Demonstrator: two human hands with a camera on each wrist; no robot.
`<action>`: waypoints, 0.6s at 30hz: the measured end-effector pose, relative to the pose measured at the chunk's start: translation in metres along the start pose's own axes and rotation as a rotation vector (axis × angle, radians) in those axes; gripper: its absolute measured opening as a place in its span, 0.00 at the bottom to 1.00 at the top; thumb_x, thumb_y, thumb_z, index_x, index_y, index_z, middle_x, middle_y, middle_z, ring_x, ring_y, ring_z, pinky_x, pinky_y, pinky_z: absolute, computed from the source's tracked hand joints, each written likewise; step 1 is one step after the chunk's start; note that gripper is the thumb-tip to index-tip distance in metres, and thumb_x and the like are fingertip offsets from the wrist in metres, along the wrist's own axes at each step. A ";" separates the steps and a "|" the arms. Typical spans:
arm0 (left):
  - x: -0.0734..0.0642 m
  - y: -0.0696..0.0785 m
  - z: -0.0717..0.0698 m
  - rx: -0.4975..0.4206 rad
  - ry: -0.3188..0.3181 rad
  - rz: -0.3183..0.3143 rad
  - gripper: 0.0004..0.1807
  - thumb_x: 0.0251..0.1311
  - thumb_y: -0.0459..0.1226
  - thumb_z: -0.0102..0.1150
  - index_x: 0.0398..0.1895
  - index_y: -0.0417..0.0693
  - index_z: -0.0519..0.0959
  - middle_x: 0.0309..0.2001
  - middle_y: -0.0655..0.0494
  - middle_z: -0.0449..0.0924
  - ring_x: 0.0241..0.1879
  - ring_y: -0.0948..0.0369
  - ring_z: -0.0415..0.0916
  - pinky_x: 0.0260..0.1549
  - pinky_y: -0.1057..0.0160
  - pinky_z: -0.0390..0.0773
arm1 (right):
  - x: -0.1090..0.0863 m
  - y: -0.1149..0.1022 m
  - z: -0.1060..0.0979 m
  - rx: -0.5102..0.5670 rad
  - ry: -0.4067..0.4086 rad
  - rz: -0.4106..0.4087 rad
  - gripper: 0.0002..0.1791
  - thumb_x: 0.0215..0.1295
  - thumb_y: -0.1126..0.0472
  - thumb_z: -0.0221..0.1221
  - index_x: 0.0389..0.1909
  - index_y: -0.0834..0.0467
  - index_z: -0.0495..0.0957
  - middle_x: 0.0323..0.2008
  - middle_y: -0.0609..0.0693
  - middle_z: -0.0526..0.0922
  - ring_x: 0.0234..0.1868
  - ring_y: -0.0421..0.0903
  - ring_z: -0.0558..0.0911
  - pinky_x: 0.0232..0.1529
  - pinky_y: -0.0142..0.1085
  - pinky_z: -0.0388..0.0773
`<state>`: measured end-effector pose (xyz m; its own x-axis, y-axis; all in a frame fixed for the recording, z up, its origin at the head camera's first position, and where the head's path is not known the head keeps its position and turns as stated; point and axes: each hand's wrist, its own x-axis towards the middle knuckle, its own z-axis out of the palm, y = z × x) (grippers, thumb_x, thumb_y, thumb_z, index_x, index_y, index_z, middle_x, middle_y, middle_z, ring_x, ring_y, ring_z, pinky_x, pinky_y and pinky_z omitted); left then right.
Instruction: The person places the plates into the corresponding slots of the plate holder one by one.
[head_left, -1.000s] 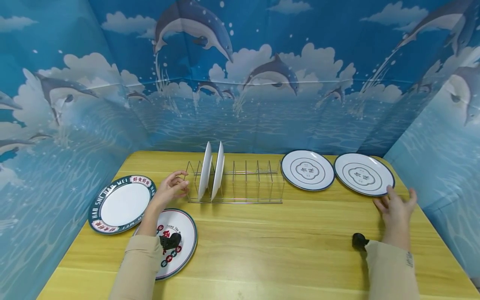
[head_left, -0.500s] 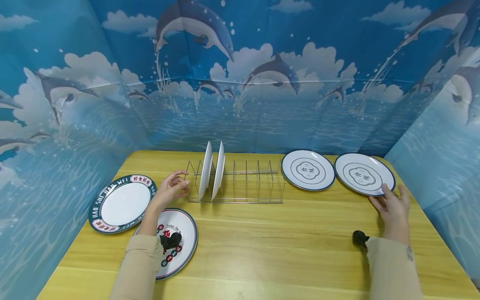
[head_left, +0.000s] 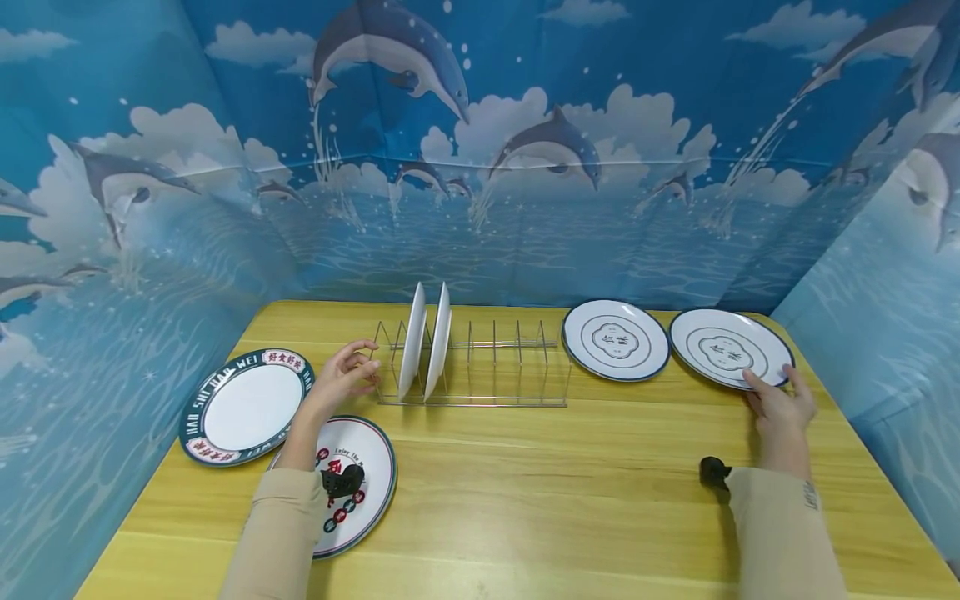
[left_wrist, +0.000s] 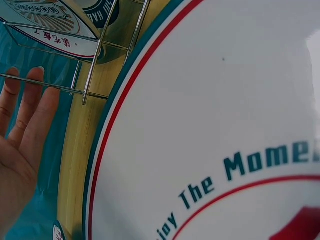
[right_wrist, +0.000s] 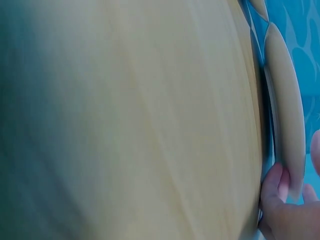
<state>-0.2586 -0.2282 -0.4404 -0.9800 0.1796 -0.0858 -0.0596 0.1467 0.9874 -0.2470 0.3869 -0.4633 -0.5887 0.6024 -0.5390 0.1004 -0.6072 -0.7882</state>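
At the far right, my right hand [head_left: 782, 414] grips the near rim of a white plate [head_left: 693, 340] with a dark blue edge, thumb over the top. In the right wrist view the plate [right_wrist: 286, 95] appears edge-on, with fingers [right_wrist: 274, 182] at its rim. My left hand [head_left: 341, 385] is at the left end of a wire dish rack [head_left: 517, 403], its fingertips [left_wrist: 35, 75] extended right at a wire. Two white plates [head_left: 412, 346] stand upright in the rack's left slots. Under my left forearm lies a white plate [head_left: 371, 467] with red and green rim lines.
A green-rimmed plate [head_left: 247, 412] lies at the left. Another blue-edged plate [head_left: 581, 333] lies between the rack and the right-hand plate. A dolphin-printed curtain [head_left: 510, 242] stands behind the wooden table [head_left: 540, 500] and along its sides.
My right hand has shifted left along the plate's near rim, its thumb now over the rim, and the plate has moved slightly. My left hand and the rack look still.
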 end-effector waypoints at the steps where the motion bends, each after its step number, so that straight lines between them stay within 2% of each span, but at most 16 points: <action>1: 0.000 0.000 0.000 0.000 0.003 -0.001 0.28 0.62 0.41 0.54 0.61 0.38 0.61 0.37 0.49 0.74 0.38 0.57 0.77 0.45 0.53 0.77 | 0.000 0.001 0.001 0.009 0.011 0.000 0.52 0.37 0.77 0.69 0.64 0.38 0.62 0.68 0.35 0.49 0.39 0.32 0.77 0.22 0.25 0.78; 4: 0.001 0.000 0.000 -0.001 0.003 0.001 0.27 0.62 0.40 0.54 0.61 0.39 0.61 0.36 0.50 0.74 0.38 0.58 0.77 0.46 0.51 0.76 | 0.000 0.003 0.002 0.045 0.024 0.004 0.50 0.38 0.78 0.68 0.63 0.40 0.64 0.67 0.37 0.53 0.26 0.32 0.79 0.20 0.27 0.78; 7: 0.000 0.000 0.001 -0.003 0.005 0.003 0.26 0.62 0.40 0.54 0.60 0.39 0.61 0.36 0.51 0.74 0.38 0.58 0.77 0.46 0.50 0.76 | -0.002 0.004 0.003 0.054 0.037 0.022 0.48 0.41 0.78 0.66 0.63 0.41 0.64 0.67 0.38 0.55 0.19 0.35 0.79 0.20 0.28 0.79; 18: 0.000 0.000 0.000 -0.018 0.001 -0.007 0.28 0.61 0.41 0.55 0.61 0.39 0.61 0.37 0.47 0.74 0.39 0.56 0.76 0.46 0.51 0.76 | -0.003 0.004 -0.001 0.038 0.034 0.043 0.46 0.43 0.77 0.66 0.62 0.40 0.65 0.63 0.39 0.62 0.22 0.37 0.80 0.20 0.28 0.78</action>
<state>-0.2587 -0.2280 -0.4404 -0.9797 0.1776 -0.0931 -0.0703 0.1307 0.9889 -0.2443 0.3831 -0.4652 -0.5565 0.5921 -0.5829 0.0942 -0.6521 -0.7523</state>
